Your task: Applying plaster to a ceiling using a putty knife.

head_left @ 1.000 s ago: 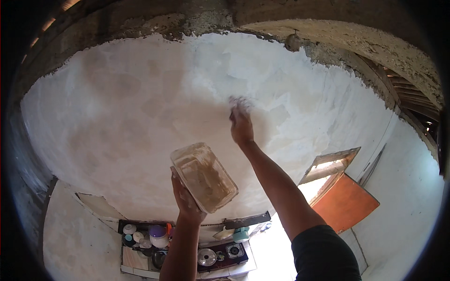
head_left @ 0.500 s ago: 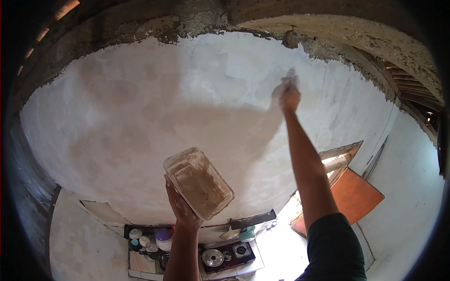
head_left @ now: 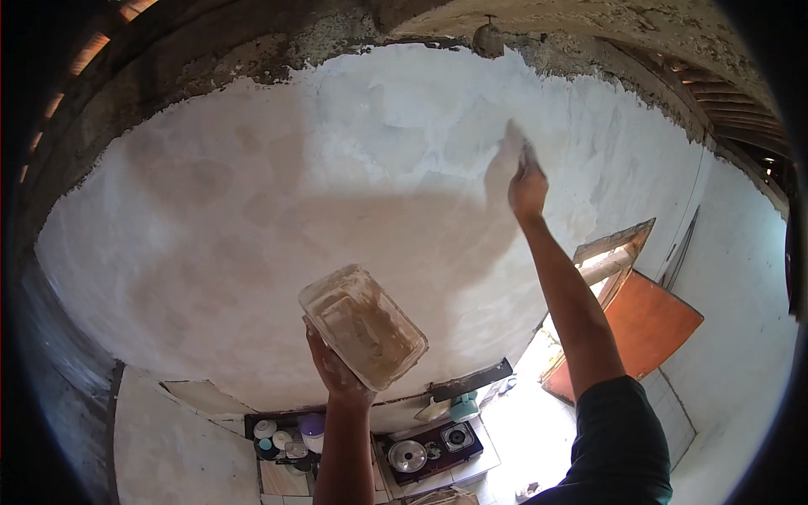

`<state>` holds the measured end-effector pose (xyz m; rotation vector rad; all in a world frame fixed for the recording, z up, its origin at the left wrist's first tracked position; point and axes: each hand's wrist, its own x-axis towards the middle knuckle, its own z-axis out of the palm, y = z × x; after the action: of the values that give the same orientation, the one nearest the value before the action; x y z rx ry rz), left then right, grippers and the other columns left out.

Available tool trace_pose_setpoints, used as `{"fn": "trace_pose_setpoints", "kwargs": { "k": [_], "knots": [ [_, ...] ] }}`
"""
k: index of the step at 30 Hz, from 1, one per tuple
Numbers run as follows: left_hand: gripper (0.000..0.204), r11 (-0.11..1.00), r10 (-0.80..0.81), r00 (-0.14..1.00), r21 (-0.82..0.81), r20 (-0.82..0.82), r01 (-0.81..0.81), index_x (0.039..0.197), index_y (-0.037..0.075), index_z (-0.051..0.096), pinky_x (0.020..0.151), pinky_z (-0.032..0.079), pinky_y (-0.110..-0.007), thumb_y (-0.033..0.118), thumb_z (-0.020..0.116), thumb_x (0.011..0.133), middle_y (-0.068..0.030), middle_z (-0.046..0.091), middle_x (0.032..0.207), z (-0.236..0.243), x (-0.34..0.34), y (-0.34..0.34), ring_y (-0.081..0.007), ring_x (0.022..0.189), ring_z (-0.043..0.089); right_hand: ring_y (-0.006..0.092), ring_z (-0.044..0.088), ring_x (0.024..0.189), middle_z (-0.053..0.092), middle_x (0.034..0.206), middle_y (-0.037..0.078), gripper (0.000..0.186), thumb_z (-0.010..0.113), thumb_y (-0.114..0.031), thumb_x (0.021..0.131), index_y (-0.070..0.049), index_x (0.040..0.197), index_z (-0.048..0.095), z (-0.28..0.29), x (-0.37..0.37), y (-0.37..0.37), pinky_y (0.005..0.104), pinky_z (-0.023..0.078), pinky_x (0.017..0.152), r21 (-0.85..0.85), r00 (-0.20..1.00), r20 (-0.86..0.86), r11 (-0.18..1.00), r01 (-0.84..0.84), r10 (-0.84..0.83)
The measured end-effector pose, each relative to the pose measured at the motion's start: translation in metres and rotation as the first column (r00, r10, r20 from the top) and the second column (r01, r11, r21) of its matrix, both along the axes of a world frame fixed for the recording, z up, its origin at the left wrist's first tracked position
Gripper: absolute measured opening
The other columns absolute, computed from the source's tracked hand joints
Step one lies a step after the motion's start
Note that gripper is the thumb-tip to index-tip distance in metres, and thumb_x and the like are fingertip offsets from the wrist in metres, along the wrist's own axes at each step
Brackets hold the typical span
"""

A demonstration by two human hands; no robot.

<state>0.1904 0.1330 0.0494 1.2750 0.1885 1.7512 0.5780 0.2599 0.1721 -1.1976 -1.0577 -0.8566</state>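
My left hand [head_left: 338, 372] holds up a clear rectangular plastic tub [head_left: 401, 343] by its underside and near side. Pale, wet-looking putty [head_left: 362, 324] smears the tub's walls and floor. High on the right, my outstretched right hand [head_left: 528, 192] is closed on a putty knife [head_left: 519, 141], whose blade is smeared by motion against the wall. That wall [head_left: 404, 244] is coated in patchy white, with damper grey areas to the left of the knife. My arm's shadow lies beside the right hand.
Below stands a counter with a two-burner stove [head_left: 433, 453], a lidded pot [head_left: 407, 456] and several dishes [head_left: 278, 438]. An orange door panel [head_left: 640, 328] hangs open at right, beside a bright doorway. Rough bare concrete [head_left: 337, 61] edges the wall's top, where a rounded fixture [head_left: 488, 39] hangs.
My right hand and the putty knife have shifted slightly right and lower in view. The tub stays in my left hand. The whole view has turned a little.
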Motion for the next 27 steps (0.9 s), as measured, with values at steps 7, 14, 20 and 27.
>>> {"fn": "trace_pose_setpoints", "kwargs": {
  "k": [7, 14, 20, 27],
  "knots": [
    [0.07, 0.919, -0.279, 0.919, -0.201, 0.278, 0.34, 0.139, 0.004, 0.031, 0.09, 0.05, -0.037, 0.058, 0.04, 0.096, -0.0104, 0.048, 0.126, 0.015, 0.005, -0.005, -0.0212, 0.111, 0.053, 0.0309, 0.063, 0.101, 0.064, 0.111, 0.015, 0.04, 0.044, -0.008, 0.093, -0.009, 0.132, 0.051, -0.092, -0.061, 0.05, 0.0403, 0.05, 0.087, -0.414, 0.989, 0.091, 0.908, -0.067, 0.115],
    [0.075, 0.959, 0.267, 0.96, 0.124, -0.086, -0.256, 0.139, 0.006, 0.033, 0.091, 0.05, -0.043, 0.045, 0.066, 0.085, -0.0154, 0.048, 0.127, -0.01, 0.005, 0.012, -0.0282, 0.11, 0.055, 0.0355, 0.061, 0.107, 0.058, 0.123, 0.021, 0.044, 0.042, 0.003, 0.086, -0.004, 0.127, 0.055, -0.073, 0.002, -0.013, 0.0425, 0.051, 0.09, -0.596, 0.965, 0.228, 0.802, 0.036, 0.126],
    [0.069, 0.964, 0.263, 0.956, 0.057, -0.127, -0.258, 0.138, 0.0, 0.029, 0.089, 0.048, -0.036, 0.055, 0.035, 0.098, -0.0121, 0.047, 0.125, -0.006, 0.006, -0.002, -0.0208, 0.11, 0.052, 0.0384, 0.065, 0.09, 0.067, 0.102, 0.02, 0.033, 0.044, -0.016, 0.096, -0.005, 0.124, 0.059, 0.024, 0.021, 0.024, 0.0468, 0.051, 0.08, -0.124, 0.942, -0.334, 0.992, -0.009, -0.034],
    [0.07, 0.967, 0.256, 0.958, 0.046, -0.125, -0.252, 0.138, 0.001, 0.029, 0.09, 0.048, -0.037, 0.057, 0.037, 0.097, -0.0124, 0.046, 0.127, -0.007, 0.005, 0.0, -0.0209, 0.112, 0.051, 0.0331, 0.062, 0.101, 0.062, 0.117, 0.016, 0.045, 0.047, -0.004, 0.085, -0.009, 0.13, 0.05, -0.09, -0.125, 0.036, 0.0469, 0.05, 0.084, -0.564, 0.933, 0.045, 0.78, -0.27, 0.356]
  ]
}}
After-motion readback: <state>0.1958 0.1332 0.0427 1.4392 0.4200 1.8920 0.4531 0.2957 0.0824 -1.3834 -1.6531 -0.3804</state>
